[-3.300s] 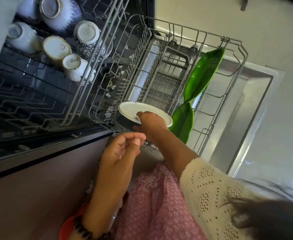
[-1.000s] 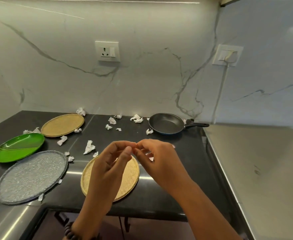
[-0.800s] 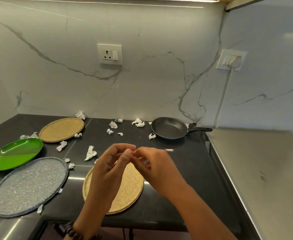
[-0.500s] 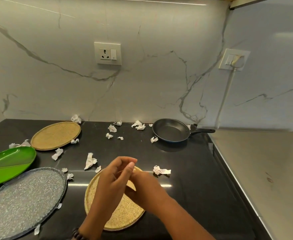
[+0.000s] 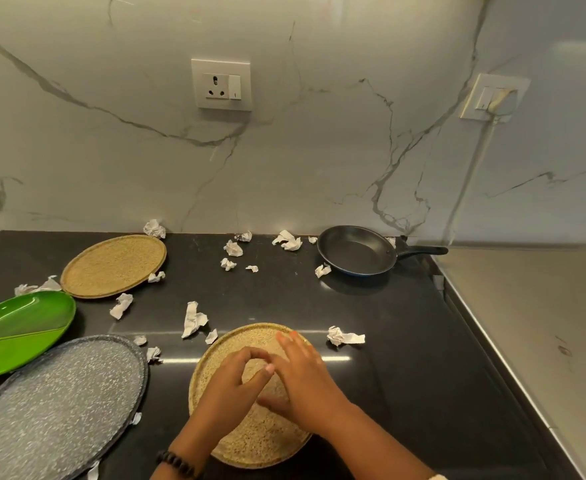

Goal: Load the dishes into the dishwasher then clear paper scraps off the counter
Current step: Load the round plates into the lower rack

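Both hands hover low over a round tan plate (image 5: 250, 441) at the front of the black counter (image 5: 405, 341). My left hand (image 5: 232, 382) has loosely curved fingers, index and thumb arched in a ring, with nothing in them. My right hand (image 5: 305, 375) lies with straight fingers over the plate's far half, and its thumb meets my left thumb. A second tan plate (image 5: 113, 265), a green divided plate (image 5: 18, 334) and a grey speckled plate (image 5: 56, 403) lie to the left. A black frying pan (image 5: 353, 251) sits at the back. Several crumpled paper scraps, such as one (image 5: 345, 337) right of the near plate and one (image 5: 192, 320) left of it, are scattered around.
A marble wall with a socket (image 5: 221, 84) stands behind the counter. A steel surface (image 5: 526, 323) adjoins the counter on the right. More scraps lie along the wall and between the plates on the left.
I turned from the dishwasher rack, where my right hand held a white plate, to the counter. Since then both hands have sunk from mid-air down onto the near tan plate.
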